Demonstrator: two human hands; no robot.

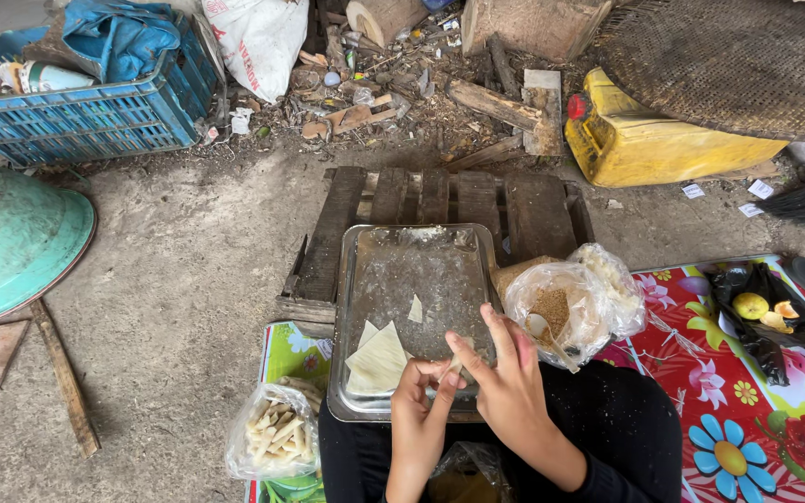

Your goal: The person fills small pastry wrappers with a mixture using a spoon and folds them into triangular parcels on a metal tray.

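Both hands meet over the near edge of a metal tray (365, 279). The left hand (415, 405) and right hand (507, 377) share a narrow grip on a small pale roll (456, 365). Cut wrappers (377, 359) lie just left of the grip, and a bag of brown filling (556, 312) sits to its right.

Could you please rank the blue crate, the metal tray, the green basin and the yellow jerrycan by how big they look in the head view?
1. blue crate
2. metal tray and green basin: too alike, and the basin is cut off
3. yellow jerrycan, partly covered

Landmark: tray (365, 279), on pallet (533, 210)
In tray: wrappers (379, 359)
Left: bag of rolls (272, 433), basin (6, 237)
Right: bag of filling (556, 312), mat (747, 391)
Behind: crate (86, 121), jug (649, 144)
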